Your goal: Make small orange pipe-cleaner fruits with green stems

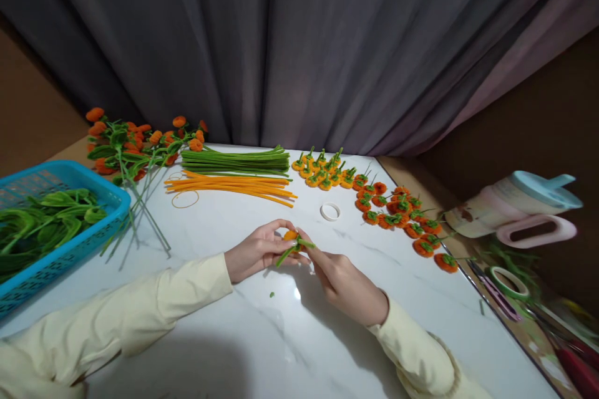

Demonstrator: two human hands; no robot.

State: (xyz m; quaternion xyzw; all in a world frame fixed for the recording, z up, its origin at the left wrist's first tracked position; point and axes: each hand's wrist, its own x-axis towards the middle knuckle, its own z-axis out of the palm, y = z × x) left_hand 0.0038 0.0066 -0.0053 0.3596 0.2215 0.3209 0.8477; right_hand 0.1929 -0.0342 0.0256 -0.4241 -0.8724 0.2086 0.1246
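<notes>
Above the white marbled tabletop (262,336), the left hand (259,250) holds a small orange fuzzy flower head (291,235) between curled fingers and thumb; the right hand (346,287) pinches its fuzzy green strip (306,243) between closed fingertips. Light pressure near the base should steady it without crushing.

My own fingers cover part of the orange-and-green flower piece (291,235) held between my left hand (262,248) and right hand (345,285), so its whole shape escapes me. A green scrap (272,294) near my grip is too small to name. By the left edge, the blue basket (93,243) is cut off, its front wall hiding the lower leaves (56,218). My sleeves (116,318) run out of the picture, as does the tabletop's (262,349) near edge. Beyond the right edge, the tumbler's (486,202) print is unclear and a red thing (580,374) is cut off.
</notes>
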